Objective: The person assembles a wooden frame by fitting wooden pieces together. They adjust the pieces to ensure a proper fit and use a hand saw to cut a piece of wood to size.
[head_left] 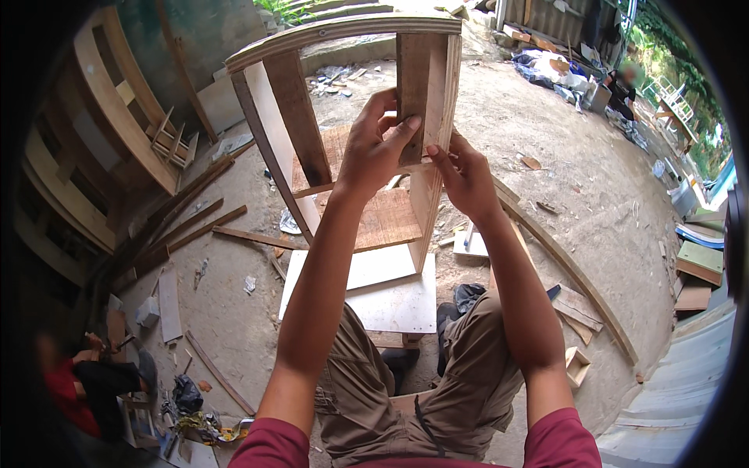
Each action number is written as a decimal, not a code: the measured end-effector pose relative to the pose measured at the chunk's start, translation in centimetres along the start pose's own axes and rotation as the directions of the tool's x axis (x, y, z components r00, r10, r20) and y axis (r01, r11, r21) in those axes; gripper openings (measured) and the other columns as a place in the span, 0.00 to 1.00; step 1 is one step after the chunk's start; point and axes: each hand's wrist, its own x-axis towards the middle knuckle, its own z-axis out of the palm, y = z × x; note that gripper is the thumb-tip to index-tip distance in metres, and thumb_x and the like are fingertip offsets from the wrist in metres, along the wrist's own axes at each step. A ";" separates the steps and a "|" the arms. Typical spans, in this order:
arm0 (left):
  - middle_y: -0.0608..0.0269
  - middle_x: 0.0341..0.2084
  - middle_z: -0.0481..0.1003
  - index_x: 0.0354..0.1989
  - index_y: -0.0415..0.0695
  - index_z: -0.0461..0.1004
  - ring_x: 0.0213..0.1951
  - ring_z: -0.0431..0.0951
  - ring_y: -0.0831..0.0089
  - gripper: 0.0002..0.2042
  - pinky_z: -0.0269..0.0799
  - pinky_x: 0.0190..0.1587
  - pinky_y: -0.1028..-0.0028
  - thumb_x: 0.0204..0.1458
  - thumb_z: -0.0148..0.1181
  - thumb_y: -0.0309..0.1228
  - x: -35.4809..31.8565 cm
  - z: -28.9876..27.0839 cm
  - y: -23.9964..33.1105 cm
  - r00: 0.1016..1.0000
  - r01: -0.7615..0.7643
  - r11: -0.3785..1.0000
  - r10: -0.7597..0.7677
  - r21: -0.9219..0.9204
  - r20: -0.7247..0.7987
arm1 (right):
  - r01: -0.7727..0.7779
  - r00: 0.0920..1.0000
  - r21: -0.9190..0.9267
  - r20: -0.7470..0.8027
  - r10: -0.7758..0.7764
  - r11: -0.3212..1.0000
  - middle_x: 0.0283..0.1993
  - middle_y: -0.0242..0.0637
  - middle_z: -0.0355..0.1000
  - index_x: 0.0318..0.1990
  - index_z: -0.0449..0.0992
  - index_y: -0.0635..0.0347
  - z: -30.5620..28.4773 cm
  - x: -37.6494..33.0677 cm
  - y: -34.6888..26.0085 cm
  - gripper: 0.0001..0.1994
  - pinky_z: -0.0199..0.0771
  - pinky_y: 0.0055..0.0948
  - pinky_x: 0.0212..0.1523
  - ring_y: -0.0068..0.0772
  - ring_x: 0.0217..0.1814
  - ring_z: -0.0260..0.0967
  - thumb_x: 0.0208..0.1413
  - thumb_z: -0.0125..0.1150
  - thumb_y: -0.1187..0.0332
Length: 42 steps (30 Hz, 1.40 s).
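Dirt ground (499, 93); furniture frames (109, 101) lean at left, their count unclear. Centre: one wooden rack (343, 33), upright on one low white surface (406, 312), presumably to keep it level; two vertical slats, left slat (298, 117) and right slat (412, 66). Left hand (374, 144), one: clasps the right slat, apparently steadying it. Right hand (466, 171), one: pinches the rack's side panel (445, 78), likely bracing it. Farther right: one long plank (576, 269), lying flat.
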 end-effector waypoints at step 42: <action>0.55 0.54 0.74 0.66 0.40 0.64 0.55 0.76 0.68 0.26 0.77 0.54 0.68 0.62 0.64 0.31 -1.0 0.7 1.4 0.999 0.048 0.999 -0.048 -0.012 0.000 | -0.097 0.992 0.014 -0.084 0.098 0.995 0.54 0.50 0.78 0.67 0.67 0.67 0.3 -0.7 -1.9 0.24 0.83 0.38 0.51 0.43 0.58 0.76 0.68 0.59 0.65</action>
